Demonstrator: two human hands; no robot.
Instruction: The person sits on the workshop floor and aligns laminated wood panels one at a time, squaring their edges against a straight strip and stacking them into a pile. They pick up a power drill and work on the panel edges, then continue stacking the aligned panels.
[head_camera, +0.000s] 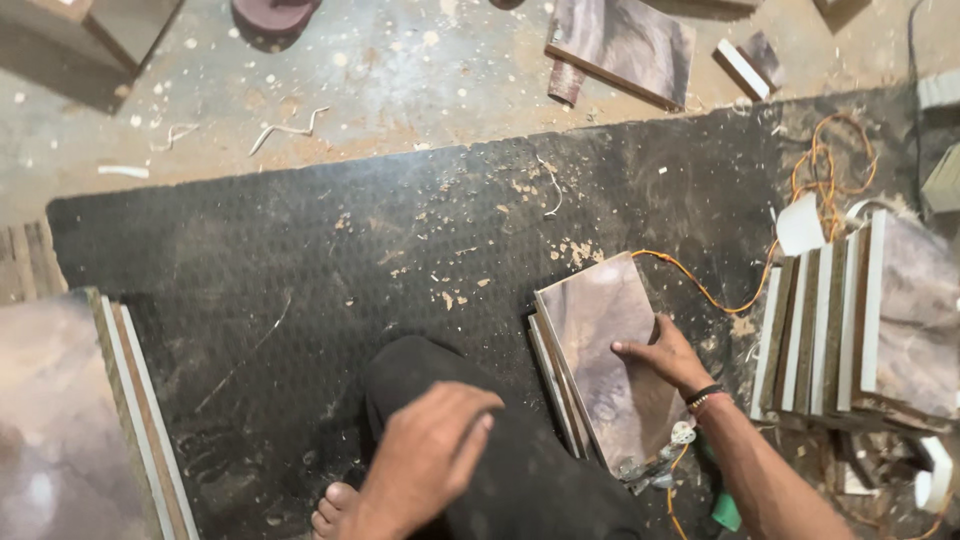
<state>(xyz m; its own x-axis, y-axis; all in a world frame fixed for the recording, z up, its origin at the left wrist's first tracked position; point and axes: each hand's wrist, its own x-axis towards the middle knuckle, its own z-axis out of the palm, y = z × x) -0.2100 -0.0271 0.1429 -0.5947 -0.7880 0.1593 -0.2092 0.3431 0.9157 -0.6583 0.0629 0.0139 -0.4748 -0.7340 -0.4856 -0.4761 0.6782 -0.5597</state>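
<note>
My right hand (662, 354) rests its fingers on the top of a small stack of brown laminated boards (600, 330) lying on the black rubber mat (300, 270). It presses on the top board's right edge. My left hand (432, 450) lies on my knee, in dark trousers (520, 470), fingers loosely curled and holding nothing. My bare toes (332, 508) show at the bottom edge.
More laminated boards stand on edge at the right (840, 330). An orange wire (700, 285) runs from the small stack toward a tangle at upper right. A large board (70, 420) lies at the lower left. Offcuts (625, 45) and wood chips litter the concrete floor.
</note>
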